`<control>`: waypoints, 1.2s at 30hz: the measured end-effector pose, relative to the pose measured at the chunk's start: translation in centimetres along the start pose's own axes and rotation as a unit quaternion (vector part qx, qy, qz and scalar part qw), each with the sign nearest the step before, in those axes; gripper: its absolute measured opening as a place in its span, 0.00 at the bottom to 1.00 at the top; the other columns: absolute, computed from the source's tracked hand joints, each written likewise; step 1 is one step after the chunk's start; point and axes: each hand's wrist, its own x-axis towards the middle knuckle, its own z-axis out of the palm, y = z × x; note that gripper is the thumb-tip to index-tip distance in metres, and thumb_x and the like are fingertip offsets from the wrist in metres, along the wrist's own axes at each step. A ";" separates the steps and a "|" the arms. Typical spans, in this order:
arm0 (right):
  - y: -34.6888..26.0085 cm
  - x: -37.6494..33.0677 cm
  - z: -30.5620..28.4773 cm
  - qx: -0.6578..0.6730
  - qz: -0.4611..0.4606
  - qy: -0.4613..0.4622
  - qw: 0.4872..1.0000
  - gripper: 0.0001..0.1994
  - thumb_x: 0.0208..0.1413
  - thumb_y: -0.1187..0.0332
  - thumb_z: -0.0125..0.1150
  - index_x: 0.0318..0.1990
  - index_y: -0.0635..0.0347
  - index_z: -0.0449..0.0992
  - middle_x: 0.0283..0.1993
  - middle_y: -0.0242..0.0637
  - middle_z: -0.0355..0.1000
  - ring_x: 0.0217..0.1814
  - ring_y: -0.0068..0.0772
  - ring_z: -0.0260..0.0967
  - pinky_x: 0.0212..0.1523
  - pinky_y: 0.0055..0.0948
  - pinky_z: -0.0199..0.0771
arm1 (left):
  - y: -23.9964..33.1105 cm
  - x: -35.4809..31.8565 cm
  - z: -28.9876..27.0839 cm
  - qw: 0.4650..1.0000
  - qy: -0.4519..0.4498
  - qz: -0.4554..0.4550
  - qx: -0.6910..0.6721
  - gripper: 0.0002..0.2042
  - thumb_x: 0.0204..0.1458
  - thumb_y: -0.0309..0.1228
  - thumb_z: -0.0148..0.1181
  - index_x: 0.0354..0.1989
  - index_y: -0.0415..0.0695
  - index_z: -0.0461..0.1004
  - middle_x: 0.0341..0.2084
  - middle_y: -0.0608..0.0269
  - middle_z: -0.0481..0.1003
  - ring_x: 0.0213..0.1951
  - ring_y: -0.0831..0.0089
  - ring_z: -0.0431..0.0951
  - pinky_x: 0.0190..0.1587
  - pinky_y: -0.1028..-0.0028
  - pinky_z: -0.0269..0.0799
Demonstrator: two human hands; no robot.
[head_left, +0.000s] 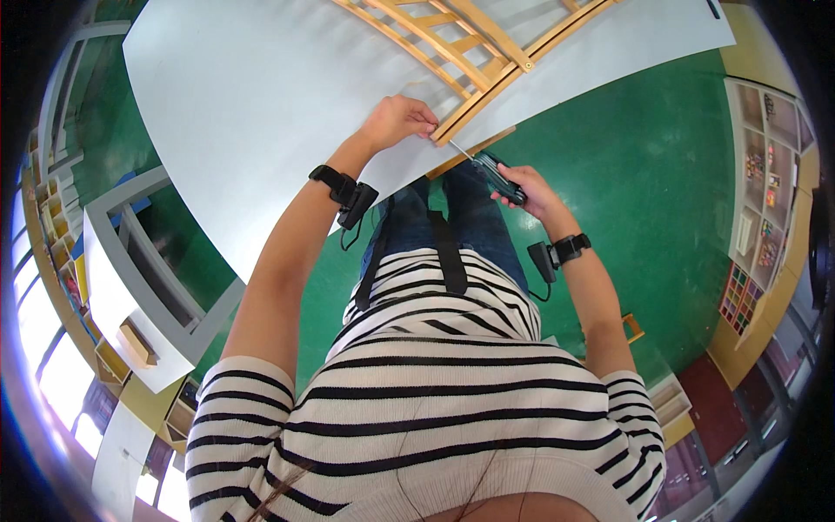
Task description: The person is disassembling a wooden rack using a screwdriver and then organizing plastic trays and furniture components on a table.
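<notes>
Right grip (pixel 535 193) clasping one screwdriver (pixel 497 177); left grip (pixel 396 122), hold unclear, one slatted wooden frame (pixel 485 96) just beside it.

Not showing any words, labels, brand marks, numbers or signs clearly enough for reading, on any thing here.

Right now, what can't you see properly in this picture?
Head view:
Slatted wooden frame: upper part cut off by the picture's top edge.
Left hand: anything pinched is too small.
Screwdriver: tip too small to tell whether it touches the frame.
Feet: hidden beneath the white table.
</notes>
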 end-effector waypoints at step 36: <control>-0.1 -0.5 0.5 -0.020 -0.024 0.020 0.999 0.19 0.54 0.53 0.53 0.36 0.64 0.72 0.24 0.38 0.73 0.17 0.18 0.67 0.14 0.13 0.64 | 3.4 1.3 -1.8 0.954 -0.119 0.135 0.240 0.04 0.41 0.22 0.60 0.28 0.39 0.75 0.24 0.60 0.77 0.27 0.74 0.76 0.32 0.76 0.70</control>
